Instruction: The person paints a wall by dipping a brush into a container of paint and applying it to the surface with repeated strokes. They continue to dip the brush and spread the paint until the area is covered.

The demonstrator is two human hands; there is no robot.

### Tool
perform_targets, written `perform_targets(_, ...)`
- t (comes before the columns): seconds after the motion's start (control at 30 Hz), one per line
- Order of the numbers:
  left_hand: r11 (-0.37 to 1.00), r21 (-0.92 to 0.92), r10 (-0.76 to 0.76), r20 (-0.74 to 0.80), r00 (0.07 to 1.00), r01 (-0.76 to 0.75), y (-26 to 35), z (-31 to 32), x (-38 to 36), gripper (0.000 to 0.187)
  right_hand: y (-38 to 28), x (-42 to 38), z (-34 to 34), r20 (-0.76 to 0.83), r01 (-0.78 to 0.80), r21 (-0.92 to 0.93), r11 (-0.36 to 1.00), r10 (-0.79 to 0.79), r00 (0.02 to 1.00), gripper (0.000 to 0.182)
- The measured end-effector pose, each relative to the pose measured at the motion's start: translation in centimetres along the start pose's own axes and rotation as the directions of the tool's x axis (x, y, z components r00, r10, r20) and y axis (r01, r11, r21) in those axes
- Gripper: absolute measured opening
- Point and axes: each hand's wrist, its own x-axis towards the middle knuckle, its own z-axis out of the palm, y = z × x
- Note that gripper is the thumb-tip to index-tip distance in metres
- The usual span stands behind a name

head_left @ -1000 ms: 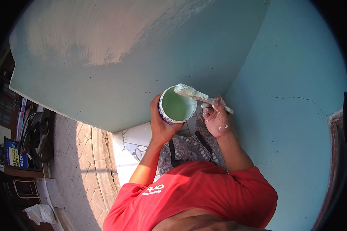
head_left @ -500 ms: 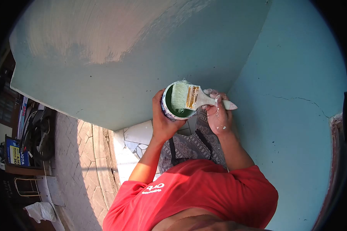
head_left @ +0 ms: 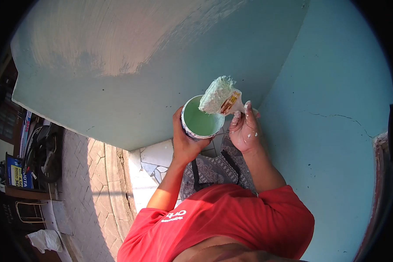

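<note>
My left hand (head_left: 186, 146) is wrapped round a paint can (head_left: 187, 126), whose open mouth tilts towards me and shows pale green paint (head_left: 200, 121). In my right hand (head_left: 245, 133), spotted with white paint, is a wide paintbrush (head_left: 233, 104). Its bristles (head_left: 218, 94) are loaded with pale paint and stand just above the can's upper right rim. Part of the brush handle is hidden by my fingers. Beyond the can rises a blue-green wall (head_left: 148, 102) with a patch of fresh whitish paint (head_left: 91, 35) across its upper left.
On the right a second blue wall (head_left: 336, 144) meets the first in a corner and carries a thin crack. To the left runs a brick-paved path (head_left: 85, 174), with a parked motorcycle (head_left: 48, 153) and a white bag (head_left: 46, 240) beyond it. White tiles (head_left: 159, 153) lie below my hands.
The paintbrush has lifted up and to the right out of the can's mouth, and its bristles now point up and left. The paint inside shows more fully. My left hand has barely moved.
</note>
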Motion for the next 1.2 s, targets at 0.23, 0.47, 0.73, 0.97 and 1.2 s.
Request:
perform_targets(0.23, 0.997, -0.006, -0.071, -0.012, 0.997, 0.071, -0.5, -1.7, -1.7, 0.106, -7.2, 4.8, 1.3, -0.049, 0.418, -0.060, 0.906, -0.421, 0.906, 0.018)
perform_targets(0.47, 0.983, 0.019, -0.179, -0.079, 0.981, 0.181, 0.5, -4.6, -6.1, 0.104, -15.8, 12.6, 6.1, 0.321, 0.786, -0.616, -0.047, -0.926, 0.196, 0.018)
perform_targets(0.73, 0.974, 0.034, -0.215, -0.180, 0.960, 0.225, 0.0, -4.5, -6.3, 0.105, 0.2, 13.4, 6.7, 0.870, 0.850, -0.334, -0.408, -0.480, 0.112, 0.026)
perform_targets(0.97, 0.974, 0.127, -0.166, -0.175, 0.970, 0.190, 1.1, -4.4, -5.0, 0.107, -3.5, 13.6, 8.2, 0.851, 0.924, -0.345, -0.162, -0.469, 0.235, 0.022)
perform_targets(1.2, 0.970, 0.078, -0.211, -0.195, 0.958, 0.229, 0.4, -5.1, -5.6, 0.108, -22.4, 17.0, 12.1, 0.541, 0.730, -0.637, -0.247, -0.818, 0.195, 0.022)
